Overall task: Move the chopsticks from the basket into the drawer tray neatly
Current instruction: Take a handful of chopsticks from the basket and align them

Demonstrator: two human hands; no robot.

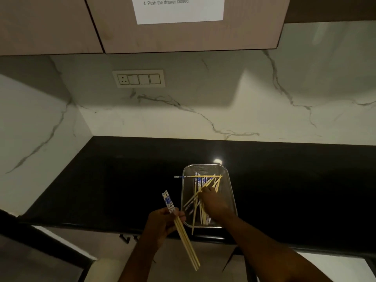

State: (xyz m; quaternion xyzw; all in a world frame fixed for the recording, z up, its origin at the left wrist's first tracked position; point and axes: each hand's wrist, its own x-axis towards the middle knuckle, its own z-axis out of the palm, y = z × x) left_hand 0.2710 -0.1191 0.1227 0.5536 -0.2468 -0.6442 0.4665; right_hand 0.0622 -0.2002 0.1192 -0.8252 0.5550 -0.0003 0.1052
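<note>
The basket (230, 192), a clear rectangular one with a metal rim, stands on the black table (122, 180) with its near end just at the front edge of the table; to its left and behind it the dark surface is free up to the marble wall (183, 110). Most of the chopsticks (200, 200) lie inside the basket in a crossed, untidy heap; one of them sticks out over the left rim near the far end, and another passes over the near rim and beyond the table edge. The right hand (211, 200) reaches into the basket from the near side, its fingers closed around one or two sticks in the heap. The left hand (162, 222) is in front of the table edge, left of the basket, and grips a small bundle (186, 239) of chopsticks; their blue patterned ends point up and away, the plain ends slant down toward the person. The drawer tray is not in view.
</note>
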